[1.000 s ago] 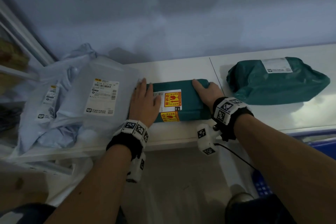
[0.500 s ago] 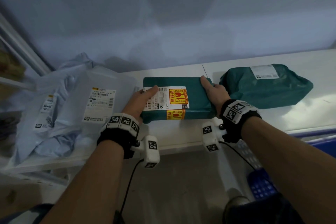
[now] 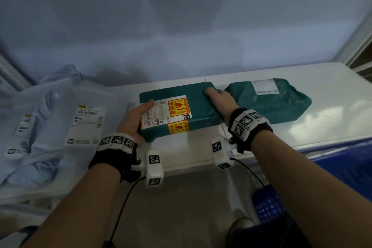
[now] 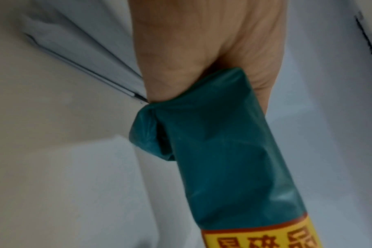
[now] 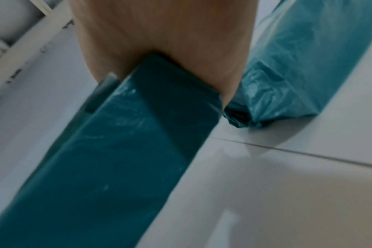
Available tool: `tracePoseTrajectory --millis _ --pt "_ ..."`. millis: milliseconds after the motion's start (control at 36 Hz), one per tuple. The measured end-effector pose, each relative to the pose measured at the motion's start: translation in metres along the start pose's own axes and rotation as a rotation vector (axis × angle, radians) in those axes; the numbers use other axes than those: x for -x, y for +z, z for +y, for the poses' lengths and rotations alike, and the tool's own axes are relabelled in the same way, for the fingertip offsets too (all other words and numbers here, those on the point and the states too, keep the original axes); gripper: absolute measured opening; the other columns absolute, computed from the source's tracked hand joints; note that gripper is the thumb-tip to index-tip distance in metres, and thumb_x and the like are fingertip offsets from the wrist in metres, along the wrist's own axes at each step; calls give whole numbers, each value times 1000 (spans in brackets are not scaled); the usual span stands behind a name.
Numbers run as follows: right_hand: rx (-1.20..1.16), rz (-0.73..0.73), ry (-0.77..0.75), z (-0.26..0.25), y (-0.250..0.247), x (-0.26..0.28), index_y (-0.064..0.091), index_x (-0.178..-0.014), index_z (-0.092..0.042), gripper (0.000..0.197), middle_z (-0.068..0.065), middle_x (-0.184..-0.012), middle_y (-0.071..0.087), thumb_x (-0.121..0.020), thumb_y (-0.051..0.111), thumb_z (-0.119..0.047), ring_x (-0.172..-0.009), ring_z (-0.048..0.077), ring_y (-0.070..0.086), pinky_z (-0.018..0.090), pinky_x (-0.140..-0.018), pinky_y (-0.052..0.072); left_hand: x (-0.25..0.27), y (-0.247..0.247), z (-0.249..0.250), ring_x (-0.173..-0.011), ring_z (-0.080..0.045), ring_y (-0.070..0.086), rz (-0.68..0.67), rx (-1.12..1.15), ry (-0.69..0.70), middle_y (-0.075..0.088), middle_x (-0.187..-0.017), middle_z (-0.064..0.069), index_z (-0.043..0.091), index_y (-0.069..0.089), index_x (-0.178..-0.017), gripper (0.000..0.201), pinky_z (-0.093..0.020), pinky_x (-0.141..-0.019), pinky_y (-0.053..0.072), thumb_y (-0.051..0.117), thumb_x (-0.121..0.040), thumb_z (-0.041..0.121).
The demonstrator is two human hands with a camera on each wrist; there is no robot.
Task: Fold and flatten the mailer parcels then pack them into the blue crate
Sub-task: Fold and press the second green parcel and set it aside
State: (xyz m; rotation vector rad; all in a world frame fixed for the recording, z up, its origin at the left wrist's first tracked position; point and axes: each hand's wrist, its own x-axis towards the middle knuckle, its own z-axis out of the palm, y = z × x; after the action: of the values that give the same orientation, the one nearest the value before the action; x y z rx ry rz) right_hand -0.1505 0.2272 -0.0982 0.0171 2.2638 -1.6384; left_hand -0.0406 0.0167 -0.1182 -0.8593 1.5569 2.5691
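Observation:
A flat, box-shaped green parcel with a white label and orange-yellow stickers hangs just above the white table, held at both ends. My left hand grips its left end, thumb on top over the label; the left wrist view shows the green parcel wedged in the palm. My right hand grips the right end, thumb on top, and the right wrist view shows that same green parcel. A second, puffier green parcel lies on the table to the right. A corner of the blue crate shows below the table's front edge at the right.
A heap of pale grey mailer bags with white labels covers the table's left end. A plain wall stands right behind the table. A shelf frame rises at the far right. Bare floor lies below between my arms.
The green parcel lay flat under both palms; both hands took its ends, thumbs on top, and lifted it slightly off the table and toward the right.

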Motion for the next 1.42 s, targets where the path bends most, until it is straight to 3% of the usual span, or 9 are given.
tracePoseTrajectory --millis 83,167,333,556,750,972,1111,1222,1417 --pt "-13 37 -41 -9 -13 -1 66 -101 -11 44 8 -105 70 -78 60 -48 -98 26 66 45 -94 52 -2 15 12 -76 -25 73 27 -32 33 75 -91 -8 16 64 -94 20 -44 -79 57 69 -82 31" --pt "70 149 -89 -20 -30 -2 59 -126 -10 67 9 -121 65 -78 58 -57 -109 27 62 43 -99 49 -1 39 22 -92 -30 71 52 -59 45 74 -104 -10 17 66 -102 33 -52 -94 49 75 -76 35" --pt "228 292 -162 -38 -83 -16 50 -136 -10 57 12 -131 58 -92 51 -46 -119 32 55 42 -102 45 -6 104 30 -83 -29 72 69 -43 139 73 -105 -11 14 55 -123 43 -44 -66 58 72 -84 25" --pt "344 364 -85 -19 -171 -30 40 -144 -15 56 12 -139 52 -95 47 -42 -125 32 49 37 -104 40 -23 199 -5 -89 -32 72 25 -67 89 74 -101 -13 12 64 -103 20 -55 -82 56 70 -86 21" --pt "362 366 -50 16 -211 -42 56 -130 -14 46 12 -129 59 -95 46 -42 -117 31 55 35 -97 43 -48 238 -34 -88 -33 72 54 -144 90 74 -97 -15 11 66 -96 19 -57 -84 55 71 -82 23" --pt "422 368 -17 29 -229 -68 62 -105 -8 38 16 -112 64 -97 42 -39 -104 34 57 32 -82 41 -66 267 -38 -81 -29 70 107 -225 68 72 -99 -14 11 63 -89 17 -46 -86 56 66 -86 28" --pt "558 374 8 37 -223 -81 60 -108 -6 41 17 -111 64 -98 40 -41 -103 35 58 32 -76 41 -85 261 -59 -88 -33 70 153 -422 93 71 -99 -14 16 59 -87 39 -53 -90 53 56 -74 52" --pt "562 414 -14 50 -215 -85 56 -113 -7 42 17 -113 63 -99 37 -42 -105 35 57 35 -79 41 -110 249 -75 -100 -35 60 268 -649 112 62 -108 -12 22 60 -112 79 -49 -93 49 35 -59 75" --pt "599 459 21 45 -212 -84 40 -135 -9 52 19 -130 52 -96 40 -44 -118 40 49 47 -95 42 -143 233 -83 -100 -37 65 113 -674 57 63 -118 -16 19 55 -123 98 -53 -93 50 41 -52 85"
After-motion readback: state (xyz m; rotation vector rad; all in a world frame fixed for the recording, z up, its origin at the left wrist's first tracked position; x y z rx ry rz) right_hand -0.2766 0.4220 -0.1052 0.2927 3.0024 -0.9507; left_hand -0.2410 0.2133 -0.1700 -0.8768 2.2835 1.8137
